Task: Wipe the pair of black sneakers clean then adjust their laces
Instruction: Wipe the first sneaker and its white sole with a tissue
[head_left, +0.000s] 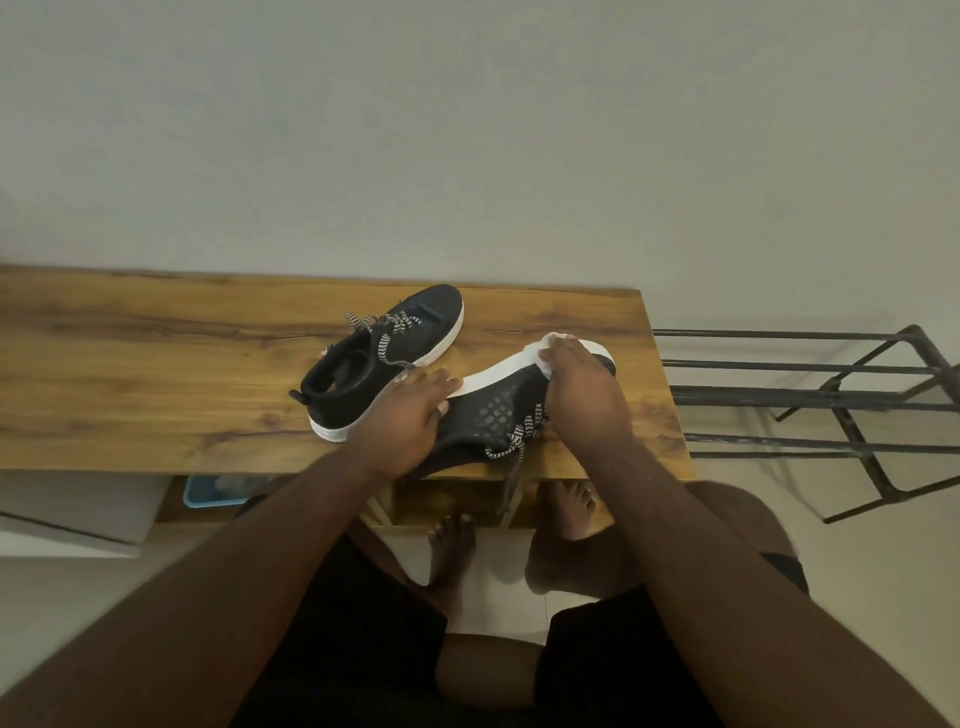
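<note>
Two black sneakers with white soles and black-and-white zigzag laces are on a wooden bench (156, 364). One sneaker (384, 358) stands upright near the back, toe pointing away. The other sneaker (498, 415) lies tipped on its side near the front edge, its white sole facing the wall. My left hand (410, 410) grips its heel end. My right hand (576, 389) presses a white wipe (545, 345) against the sole near the toe. Loose laces (514, 447) hang over the bench's front edge.
A black metal rack (831, 395) stands to the right of the bench. Under the bench sit a blue container (208, 493) and a white box (78, 514). My bare feet are on the tiled floor below the bench edge. A plain wall rises behind.
</note>
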